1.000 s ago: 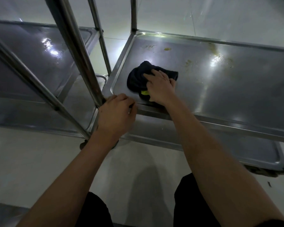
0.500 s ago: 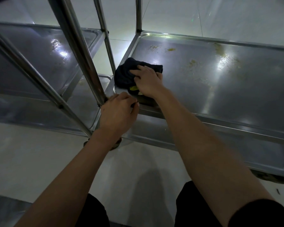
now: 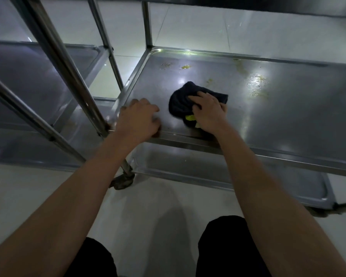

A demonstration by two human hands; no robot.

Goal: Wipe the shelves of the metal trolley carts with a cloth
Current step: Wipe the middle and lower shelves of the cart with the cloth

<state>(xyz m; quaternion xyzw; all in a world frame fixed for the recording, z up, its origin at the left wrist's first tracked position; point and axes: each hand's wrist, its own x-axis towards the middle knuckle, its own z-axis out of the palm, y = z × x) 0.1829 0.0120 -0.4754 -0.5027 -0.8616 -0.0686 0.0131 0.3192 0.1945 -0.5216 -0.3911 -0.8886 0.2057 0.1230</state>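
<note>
Cloth [image 3: 185,100] partly hidden under our gripping right hand [image 3: 209,112] | left hand [image 3: 139,118] curls over shelf [image 3: 288,124] rim | cloth moved right since earlier.

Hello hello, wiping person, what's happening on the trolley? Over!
Right hand pressing dark cloth on middle shelf. Left hand gripping the shelf's near edge. Yellowish stains ahead, unwiped. Nothing blocking.
</note>
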